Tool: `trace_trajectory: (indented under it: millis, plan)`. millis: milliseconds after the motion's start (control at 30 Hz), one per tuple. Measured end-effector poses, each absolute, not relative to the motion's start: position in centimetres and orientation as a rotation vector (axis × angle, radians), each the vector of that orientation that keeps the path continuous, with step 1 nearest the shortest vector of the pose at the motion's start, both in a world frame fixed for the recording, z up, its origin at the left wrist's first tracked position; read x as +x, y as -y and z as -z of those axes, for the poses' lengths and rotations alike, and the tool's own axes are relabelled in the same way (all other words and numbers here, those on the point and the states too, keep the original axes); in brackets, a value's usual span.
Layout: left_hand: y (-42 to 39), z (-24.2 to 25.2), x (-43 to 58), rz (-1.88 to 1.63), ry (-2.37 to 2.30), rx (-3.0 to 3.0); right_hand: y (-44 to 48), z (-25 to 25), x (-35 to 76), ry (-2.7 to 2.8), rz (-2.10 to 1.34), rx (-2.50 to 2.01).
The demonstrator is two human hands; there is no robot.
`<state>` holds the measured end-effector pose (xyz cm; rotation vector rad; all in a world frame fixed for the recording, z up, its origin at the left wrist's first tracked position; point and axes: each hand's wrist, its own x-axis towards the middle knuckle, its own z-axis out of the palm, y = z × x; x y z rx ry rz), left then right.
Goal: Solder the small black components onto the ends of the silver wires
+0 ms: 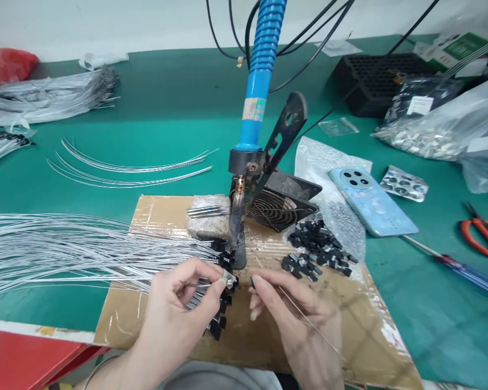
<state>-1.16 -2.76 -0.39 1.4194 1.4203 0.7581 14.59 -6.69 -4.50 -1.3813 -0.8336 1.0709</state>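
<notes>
My left hand [185, 298] is closed in a pinch on a small whitish-grey piece [229, 278]; its exact kind is not clear. Facing it across a narrow gap, my right hand [295, 311] pinches a small black piece [251, 281], mostly hidden by the fingertips. A thin straight wire [315, 329] also runs through the right hand's grip. Beneath and left of my left hand lie many white wires [85, 249] with black connectors [216, 325] at their right ends. Just beyond the fingers, the metal nozzle [236, 216] of a blue hot-air tool [254, 119] points down.
A fan [274, 208] stands behind the nozzle on a cardboard sheet [162, 208]. Loose black connectors [319, 241] are piled to the right. Farther right are a phone [372, 200], a screwdriver [467, 273] and orange-handled cutters [486, 235]. More wire bundles [49, 97] lie back left.
</notes>
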Motion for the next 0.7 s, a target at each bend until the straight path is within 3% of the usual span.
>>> trace_trajectory:
  millis: [700]
  plan:
    - [2.3, 0.0, -0.7, -0.793, -1.278, 1.282, 5.8, 4.2, 13.2, 0.681, -1.23, -1.312]
